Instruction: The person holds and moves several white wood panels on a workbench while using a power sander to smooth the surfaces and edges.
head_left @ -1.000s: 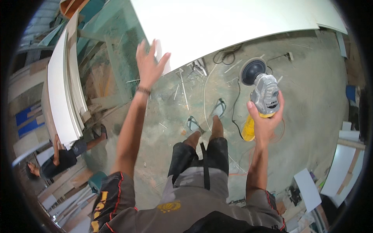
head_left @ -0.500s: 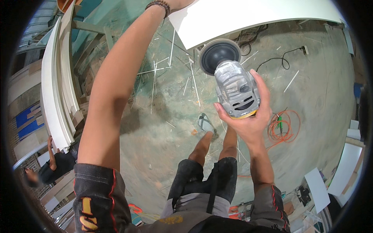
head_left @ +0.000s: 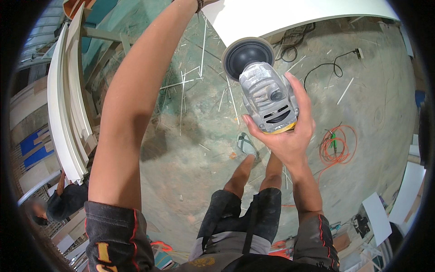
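Note:
My right hand grips a silver angle grinder with a round black pad at its far end. The pad sits just below the edge of a large white panel that runs across the top of the view. My left arm reaches up toward that panel, and its hand is cut off by the upper rim, past a dark wristband.
Concrete floor below carries thin white offcut strips, a black cable and a coiled orange cord. White curved boards are stacked at left. Another person crouches at lower left. White sheets lie at lower right.
My right hand has lifted the grinder up and toward the white panel's edge. My left hand has risen past the top rim and gone out of sight.

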`<state>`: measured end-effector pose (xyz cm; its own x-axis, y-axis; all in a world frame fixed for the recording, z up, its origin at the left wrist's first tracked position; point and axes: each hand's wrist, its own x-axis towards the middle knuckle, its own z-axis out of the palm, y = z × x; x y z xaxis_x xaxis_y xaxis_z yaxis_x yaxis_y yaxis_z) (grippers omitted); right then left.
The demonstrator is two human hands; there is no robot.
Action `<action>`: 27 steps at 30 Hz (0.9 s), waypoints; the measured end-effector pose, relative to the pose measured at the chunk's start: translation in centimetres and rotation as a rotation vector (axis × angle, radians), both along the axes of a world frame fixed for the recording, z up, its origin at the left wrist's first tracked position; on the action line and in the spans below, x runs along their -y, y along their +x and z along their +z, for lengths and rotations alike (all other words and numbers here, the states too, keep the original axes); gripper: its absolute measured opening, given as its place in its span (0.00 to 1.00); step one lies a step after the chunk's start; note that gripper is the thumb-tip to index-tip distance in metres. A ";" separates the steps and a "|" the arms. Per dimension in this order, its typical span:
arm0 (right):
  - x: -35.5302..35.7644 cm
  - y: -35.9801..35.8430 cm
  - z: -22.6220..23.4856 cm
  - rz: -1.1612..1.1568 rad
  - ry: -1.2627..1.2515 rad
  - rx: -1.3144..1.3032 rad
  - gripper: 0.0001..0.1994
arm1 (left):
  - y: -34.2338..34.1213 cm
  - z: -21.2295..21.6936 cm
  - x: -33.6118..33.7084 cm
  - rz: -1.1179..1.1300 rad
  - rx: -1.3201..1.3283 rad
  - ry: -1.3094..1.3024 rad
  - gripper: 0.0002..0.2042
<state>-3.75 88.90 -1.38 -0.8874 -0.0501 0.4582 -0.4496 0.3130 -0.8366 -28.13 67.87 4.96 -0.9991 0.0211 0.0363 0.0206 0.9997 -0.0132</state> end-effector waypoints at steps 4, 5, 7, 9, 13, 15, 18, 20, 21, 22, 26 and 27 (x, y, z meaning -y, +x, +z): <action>0.1 0.0 0.2 -0.003 -0.024 0.016 0.47 | 0.0 0.1 0.2 -0.020 -0.029 0.015 0.42; 0.1 0.0 0.4 -0.010 -0.036 0.025 0.47 | 0.0 0.1 0.2 -0.020 -0.030 0.015 0.42; 0.1 -0.1 0.5 -0.020 -0.069 0.044 0.47 | 0.2 0.2 0.6 -0.018 -0.031 0.008 0.42; -0.2 -0.2 0.2 -0.053 -0.085 0.066 0.47 | 0.3 0.3 0.7 -0.020 -0.032 0.009 0.42; -0.5 -0.1 0.2 -0.078 -0.148 0.143 0.47 | 0.5 0.5 0.5 -0.006 -0.021 0.018 0.42; -0.3 -0.1 0.5 -0.046 -0.103 0.090 0.47 | 0.6 0.7 0.6 -0.018 -0.033 0.038 0.42; 0.1 0.3 1.1 -0.010 -0.057 0.077 0.48 | 0.4 0.9 0.6 0.003 -0.031 -0.003 0.41; 0.2 0.3 1.5 -0.001 -0.046 0.069 0.48 | 0.4 1.0 0.3 -0.010 -0.041 0.008 0.41; 0.5 0.3 1.5 0.006 -0.055 0.057 0.48 | 0.5 1.1 0.4 -0.013 -0.045 0.007 0.41; 0.6 0.3 1.5 0.012 -0.065 0.044 0.48 | 0.5 1.1 0.6 -0.019 -0.059 0.002 0.41; 0.7 0.1 1.9 -0.004 -0.091 0.046 0.47 | 0.5 1.2 1.3 -0.042 -0.097 -0.018 0.40; 0.6 0.0 1.9 -0.013 -0.094 0.058 0.47 | 0.6 1.0 1.3 -0.048 -0.099 -0.017 0.40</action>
<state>-3.74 88.30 0.53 -0.9130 0.0021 0.4078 -0.3958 0.2370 -0.8872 -27.51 66.58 5.94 -0.9884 0.0707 0.1343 0.0666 0.9972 -0.0344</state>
